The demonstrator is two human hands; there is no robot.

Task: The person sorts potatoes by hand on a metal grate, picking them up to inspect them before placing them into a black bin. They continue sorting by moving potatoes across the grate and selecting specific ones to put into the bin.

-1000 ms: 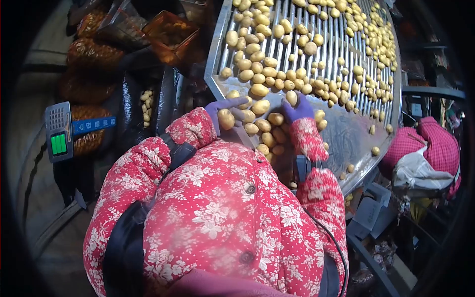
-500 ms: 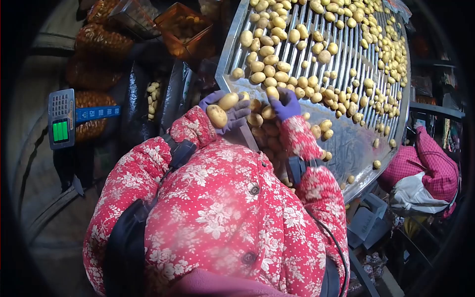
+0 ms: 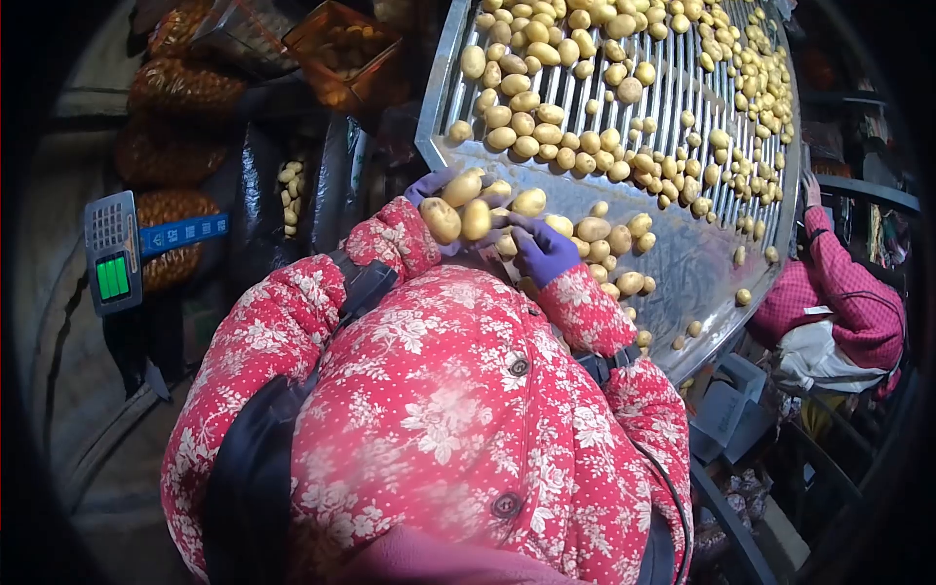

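Note:
My left hand (image 3: 426, 189), in a purple glove, is closed around several yellow potatoes. One large potato (image 3: 441, 222) bulges out at its near side, with another potato (image 3: 462, 189) above and a third potato (image 3: 476, 219) to the right. My right hand (image 3: 548, 249), gloved the same way, has its bent fingers pointing left, around a potato (image 3: 506, 245) partly covered by them. More potatoes (image 3: 593, 229) lie on the metal sheet close to its knuckles. A loose potato (image 3: 528, 202) sits just above the right fingers.
A slatted metal sorting table (image 3: 546, 78) covered with potatoes slopes down to a smooth sheet (image 3: 682, 253). At left are a digital scale display (image 3: 114, 252), filled sacks (image 3: 185, 88) and an orange crate (image 3: 341, 58). Another person in a pink checked sleeve (image 3: 838, 258) is at right.
My right hand has moved down and left, toward my left hand. An additional potato now shows in my left hand. The other person's arm has reached up to the table's edge.

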